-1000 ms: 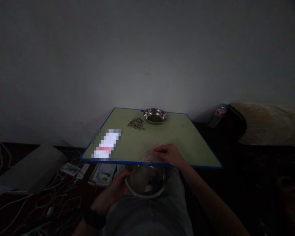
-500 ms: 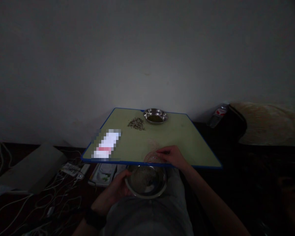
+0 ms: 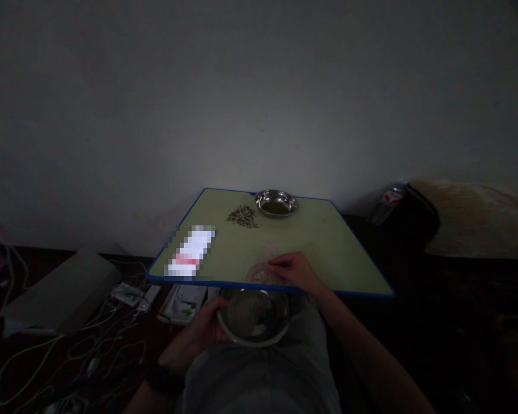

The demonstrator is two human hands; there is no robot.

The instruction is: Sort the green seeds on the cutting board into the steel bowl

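Observation:
My left hand [image 3: 209,323] is closed on the left rim of a shiny metal bowl [image 3: 259,340], held over my lap just under the table's front edge. Something greyish and hard to make out lies in this bowl. At the front of the pale green table, the fingers of my right hand [image 3: 296,270] pinch the right side of a see-through, pinkish round thing [image 3: 259,272]; its exact kind is unclear. Farther back lies a scatter of small dark grains [image 3: 242,217]. A second metal bowl [image 3: 276,203] beside them holds a greenish-brown layer.
The blue-edged folding table [image 3: 328,247] stands against a grey wall. A blurred bright phone-like panel [image 3: 192,252] lies at its left. Cables, a power strip [image 3: 127,293], a grey box [image 3: 63,290] and a white tray [image 3: 183,305] are on the left floor. A bottle [image 3: 388,201] leans at right.
My right hand and the pinkish round thing have shifted a little to the left along the table's front. The left hand still holds its bowl over the lap.

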